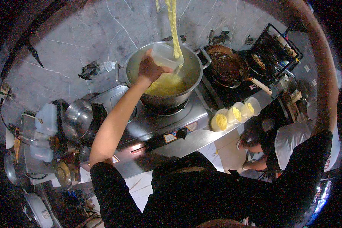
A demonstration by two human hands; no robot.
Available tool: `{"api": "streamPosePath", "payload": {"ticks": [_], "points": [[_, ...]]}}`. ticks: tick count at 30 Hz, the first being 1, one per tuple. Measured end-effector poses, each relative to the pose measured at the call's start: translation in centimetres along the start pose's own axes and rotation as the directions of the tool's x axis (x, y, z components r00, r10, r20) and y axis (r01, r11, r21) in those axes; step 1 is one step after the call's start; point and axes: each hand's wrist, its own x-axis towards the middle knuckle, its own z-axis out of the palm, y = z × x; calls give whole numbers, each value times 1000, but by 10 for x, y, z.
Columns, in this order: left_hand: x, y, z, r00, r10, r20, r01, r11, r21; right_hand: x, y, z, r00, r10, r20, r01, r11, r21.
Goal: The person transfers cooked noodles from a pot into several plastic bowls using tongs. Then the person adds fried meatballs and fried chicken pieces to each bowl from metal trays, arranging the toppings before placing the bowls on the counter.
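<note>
Left grip: the left hand (pixel 150 70) is curling round a clear plastic cup (pixel 164 54), thumb and fingers set apart to its width, and is holding it tilted above the pot.
Right grip: the right arm (pixel 326 57) is reaching up past the top edge (what its hand is doing up there, I cannot tell).
Noodle bundle: a long, soft yellow bundle of noodles (pixel 173 26) is hanging from beyond the top edge down to the cup.
Pot: the wide stainless-steel pot (pixel 167 100) is sitting on the stove (pixel 195 116), its round rim enclosing cloudy yellow liquid.
Front edge: the shiny steel tabletop (pixel 201 140) is leaving a bare strip before the stove.
Filled cups: three clear cups (pixel 219 122) are standing in a row near that edge, holding yellow pieces.
Pan side: a brown-stained frying pan (pixel 228 68) is crowding the pot's right, its pale handle pointing frontward.
</note>
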Motion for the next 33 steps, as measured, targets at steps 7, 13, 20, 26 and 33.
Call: {"api": "streamPosePath", "payload": {"ticks": [7, 13, 20, 26, 33], "points": [[-20, 18, -12, 966, -251, -58, 203, 881, -427, -4, 14, 75, 900, -155, 407, 137, 988, 72], [-23, 19, -5, 974, -220, -52, 163, 845, -510, 2, -18, 135, 735, -424, 528, 543, 835, -85], [-17, 38, -9, 990, -140, 2, 139, 981, -133, 0, -32, 20, 801, -407, 438, 571, 738, -360], [-22, 31, -35, 949, -305, -80, 300, 951, -70, -66, 21, 110, 733, -55, 678, 210, 966, -149], [-24, 34, -37, 966, -256, -33, 236, 930, -281, -140, 13, 211, 803, 23, 596, -162, 970, 180]]}}
